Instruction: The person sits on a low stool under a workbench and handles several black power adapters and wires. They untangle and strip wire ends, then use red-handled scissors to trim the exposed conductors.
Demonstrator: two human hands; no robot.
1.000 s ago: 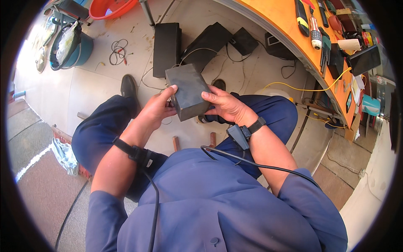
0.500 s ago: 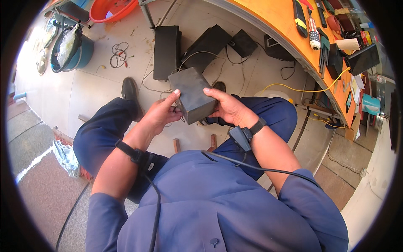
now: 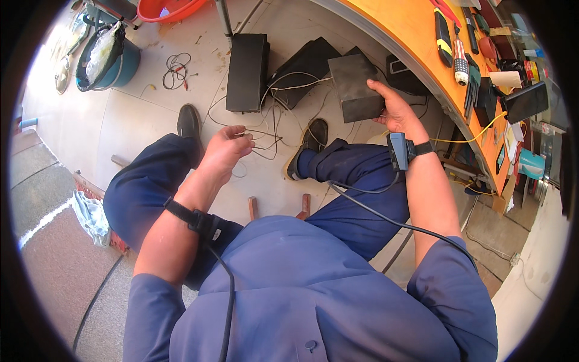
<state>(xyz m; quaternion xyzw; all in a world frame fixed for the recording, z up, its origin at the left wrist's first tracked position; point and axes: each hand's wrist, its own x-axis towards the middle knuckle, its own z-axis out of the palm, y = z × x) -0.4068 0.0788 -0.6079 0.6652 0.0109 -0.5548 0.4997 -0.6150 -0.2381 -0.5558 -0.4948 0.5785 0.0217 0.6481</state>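
Note:
A black speaker-like box (image 3: 356, 81) is held up over the floor at the right, gripped at its right side by my right hand (image 3: 396, 110), thumb on top and fingers underneath. Between my legs my left hand (image 3: 228, 148) is closed in a pinch on a thin cable (image 3: 265, 134). Loops of this cable spread from my fingertips across the floor. A taller black box (image 3: 248, 72) stands beyond my left hand. Another black box (image 3: 301, 69) lies tilted beside it, with pale wires passing over it. What my right fingers touch under the box is hidden.
An orange workbench (image 3: 386, 27) with screwdrivers and other tools curves along the right. A blue bucket (image 3: 123, 66) and a red basin (image 3: 172, 11) stand at the far left, near a coiled cable (image 3: 175, 71). My shoes (image 3: 189, 123) flank the loose wires.
Both hands held the box in front of me. My left hand has let go of it and now pinches the cable, while my right hand has carried the box away to the right.

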